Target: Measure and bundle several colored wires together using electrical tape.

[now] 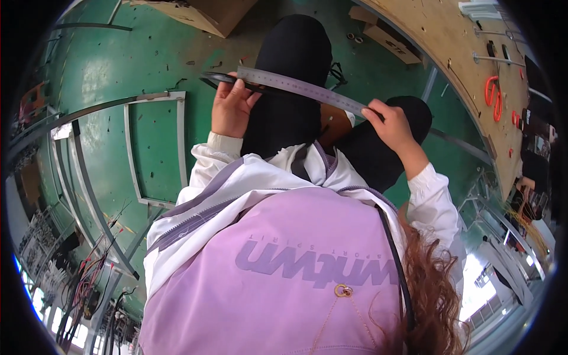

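A pale, clear ruler (302, 87) with fine markings stretches across above my dark-trousered knees, tilting down to the right. My left hand (231, 109) pinches its left end, thumb and fingers closed. Along the ruler's lower edge lies a dark, cable-like strip (274, 90), its looped end sticking out past my left fingers. My right hand (390, 125) is closed on the ruler's right end, thumb on top. Whether the dark strip reaches into my right fingers is hidden.
On the right stands a wooden board (461, 56) with red-handled scissors (492, 97) and other tools. Cardboard boxes (390, 42) rest on the green floor (157, 62). Metal frames (181, 133) stand at left, with loose wires (89, 275) hanging below them.
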Tool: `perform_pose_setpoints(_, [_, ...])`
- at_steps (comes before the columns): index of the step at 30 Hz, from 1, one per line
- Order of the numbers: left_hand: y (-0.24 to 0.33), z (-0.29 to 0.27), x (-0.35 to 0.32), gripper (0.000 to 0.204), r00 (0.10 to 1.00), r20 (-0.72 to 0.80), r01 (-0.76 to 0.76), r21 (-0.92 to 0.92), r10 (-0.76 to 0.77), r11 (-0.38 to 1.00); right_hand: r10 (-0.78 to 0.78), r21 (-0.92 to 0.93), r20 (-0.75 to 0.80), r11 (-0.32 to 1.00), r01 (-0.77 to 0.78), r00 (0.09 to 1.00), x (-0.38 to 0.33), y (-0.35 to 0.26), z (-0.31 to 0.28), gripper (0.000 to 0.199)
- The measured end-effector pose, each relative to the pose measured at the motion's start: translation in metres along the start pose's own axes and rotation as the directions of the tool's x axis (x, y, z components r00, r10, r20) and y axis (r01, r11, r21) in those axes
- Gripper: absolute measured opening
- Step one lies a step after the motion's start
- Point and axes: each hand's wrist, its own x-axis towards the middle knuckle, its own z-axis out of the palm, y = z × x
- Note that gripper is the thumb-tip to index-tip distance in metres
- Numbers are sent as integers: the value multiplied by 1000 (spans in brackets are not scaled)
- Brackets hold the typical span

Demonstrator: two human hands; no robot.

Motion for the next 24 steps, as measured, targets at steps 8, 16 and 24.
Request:
perform_pose_setpoints(8, [3,-9,6,12,982,-175,-57,65,67,996,-7,5,83,1000,6,997,33,12,7,21])
perform_pose_setpoints(16, [3,-13,4,12,956,-272,-81,120,111,989,-30,-14,179,999,33,983,54,17,9,22])
perform_pose_setpoints(24, [7,-13,12,10,963,-251,-56,170,98,984,-36,-23,66,999,38,997,43,16,15,20])
